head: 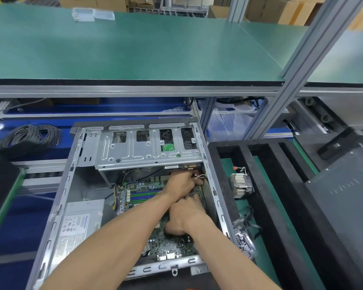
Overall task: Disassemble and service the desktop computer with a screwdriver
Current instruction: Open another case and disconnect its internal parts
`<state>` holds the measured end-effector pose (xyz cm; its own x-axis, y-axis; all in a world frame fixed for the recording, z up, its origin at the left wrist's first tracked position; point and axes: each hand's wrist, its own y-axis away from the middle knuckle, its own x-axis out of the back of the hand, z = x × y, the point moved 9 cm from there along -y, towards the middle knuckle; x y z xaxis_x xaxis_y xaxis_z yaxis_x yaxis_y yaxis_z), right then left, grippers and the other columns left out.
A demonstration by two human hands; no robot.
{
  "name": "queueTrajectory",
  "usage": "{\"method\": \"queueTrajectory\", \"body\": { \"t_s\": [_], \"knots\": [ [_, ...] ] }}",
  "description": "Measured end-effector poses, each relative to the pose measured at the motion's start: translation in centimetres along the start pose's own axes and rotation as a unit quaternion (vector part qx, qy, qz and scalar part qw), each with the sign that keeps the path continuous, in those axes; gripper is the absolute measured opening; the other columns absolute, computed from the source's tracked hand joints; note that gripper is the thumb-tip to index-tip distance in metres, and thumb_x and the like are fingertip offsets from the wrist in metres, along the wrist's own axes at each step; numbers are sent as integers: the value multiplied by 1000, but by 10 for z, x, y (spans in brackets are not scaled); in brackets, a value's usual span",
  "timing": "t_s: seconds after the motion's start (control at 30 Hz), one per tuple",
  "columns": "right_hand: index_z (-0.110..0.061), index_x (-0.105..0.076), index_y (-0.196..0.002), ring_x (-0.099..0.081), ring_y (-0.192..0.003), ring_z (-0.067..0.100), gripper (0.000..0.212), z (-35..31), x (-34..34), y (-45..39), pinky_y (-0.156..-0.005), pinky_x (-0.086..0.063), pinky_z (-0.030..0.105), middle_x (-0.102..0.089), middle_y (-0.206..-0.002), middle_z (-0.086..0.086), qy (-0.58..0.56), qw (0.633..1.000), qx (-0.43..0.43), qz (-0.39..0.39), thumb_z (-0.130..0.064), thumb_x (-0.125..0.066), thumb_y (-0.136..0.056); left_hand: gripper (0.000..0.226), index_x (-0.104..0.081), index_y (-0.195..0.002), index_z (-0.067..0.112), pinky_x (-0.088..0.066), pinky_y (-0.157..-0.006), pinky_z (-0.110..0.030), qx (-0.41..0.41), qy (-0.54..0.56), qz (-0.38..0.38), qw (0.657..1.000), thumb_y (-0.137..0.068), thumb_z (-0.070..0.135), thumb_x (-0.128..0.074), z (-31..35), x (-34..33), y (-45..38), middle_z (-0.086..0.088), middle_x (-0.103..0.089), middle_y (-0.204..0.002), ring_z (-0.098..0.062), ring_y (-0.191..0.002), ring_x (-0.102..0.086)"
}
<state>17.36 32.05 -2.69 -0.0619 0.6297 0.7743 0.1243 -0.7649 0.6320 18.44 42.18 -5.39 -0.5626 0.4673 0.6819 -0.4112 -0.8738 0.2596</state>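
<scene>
Now, case: open desktop computer (132, 195) lies flat on the blue surface (15, 227).
left hand (181, 184): fingers curled, pinching white cable (200, 176) under drive cage (147, 147).
right hand (186, 216): on motherboard (172, 245); grip unclear.
heatsink (240, 185): black tray (266, 197), right.

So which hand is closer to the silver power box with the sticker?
Left. The left hand is up near the drive cage, right of the power supply; the right hand sits farther right, by the case wall.

Bare grey sheet-metal case (134, 149); matt green shelf top (134, 49); black foam tray (266, 185)
</scene>
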Motion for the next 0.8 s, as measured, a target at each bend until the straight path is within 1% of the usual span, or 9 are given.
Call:
{"method": "queueTrajectory", "body": {
  "t_s": [0.1,0.23,0.3,0.4,0.5,0.57,0.63,0.73,0.8],
  "knots": [
    [-8,-62,-122,-50,-126,35,46,-1,0,1,-117,-19,54,-63,-125,18,2,1000,2,-2,-38,-52,-89,30,-78,-97,22,-32,-59,-21,1,-24,0,1000,-98,43,-57,0,-1,2,8,-59,-59,-9,-66,-55],
    [-7,-58,-128,-45,-132,36,51,0,-1,-1,-118,-18,55,-58,-134,21,-7,1000,1,-3,-39,-51,-90,24,-73,-105,13,-42,-68,-12,39,13,-12,999,-99,27,-55,-3,0,2,-8,-75,-98,-23,-90,-69],
    [-6,-53,-136,-40,-137,37,56,0,-1,0,-118,-17,55,-51,-142,22,-13,1000,-3,-9,-39,-51,-90,33,-70,-104,-2,-44,-80,-27,67,-2,-17,998,-102,17,-43,-4,2,4,-19,-72,-109,-31,-103,-67],
    [-7,-53,-136,-40,-137,37,56,-1,-1,1,-117,-18,55,-51,-142,22,-13,1000,-5,-15,-38,-51,-89,42,-65,-78,1,-35,-68,-28,71,-11,-21,997,-104,26,-42,-7,3,6,-18,-69,-87,-29,-91,-65],
    [-8,-46,-143,-34,-142,38,63,0,-1,0,-117,-16,55,-43,-150,22,-17,1000,-6,-11,-38,-52,-89,48,-52,-61,15,-37,-63,-29,102,-21,-29,994,-102,39,-44,-18,5,6,-1,-56,-59,-24,-73,-59],
    [-8,-27,-156,-15,-152,38,78,0,-2,-2,-120,-11,56,-18,-164,22,-15,1000,-5,-12,-39,-53,-89,42,-57,-66,16,-40,-63,-28,138,-21,-38,990,-95,44,-44,-33,10,8,2,-63,-66,-22,-79,-62],
    [-11,-3,-161,3,-154,37,92,1,-3,-3,-122,-6,56,9,-166,19,-16,1000,-5,-14,-40,-53,-89,40,-65,-83,20,-44,-75,-26,167,-3,-32,985,-85,50,-40,-50,19,9,-2,-72,-96,-25,-101,-63],
    [-14,10,-160,8,-154,36,97,2,-6,-7,-123,-4,56,21,-164,16,-18,1000,-1,-17,-40,-52,-90,52,-62,-129,17,-41,-100,-27,187,-29,-2,982,-102,55,-38,-69,33,10,-10,-59,-139,-28,-129,-52],
    [-15,11,-159,8,-154,37,97,2,-7,-9,-123,-4,56,22,-164,15,-13,1000,2,-18,-41,-52,-90,41,-59,-131,8,-41,-88,-24,207,-53,12,977,-107,36,-43,-75,39,11,-14,-60,-135,-28,-126,-54]
  ]
}}
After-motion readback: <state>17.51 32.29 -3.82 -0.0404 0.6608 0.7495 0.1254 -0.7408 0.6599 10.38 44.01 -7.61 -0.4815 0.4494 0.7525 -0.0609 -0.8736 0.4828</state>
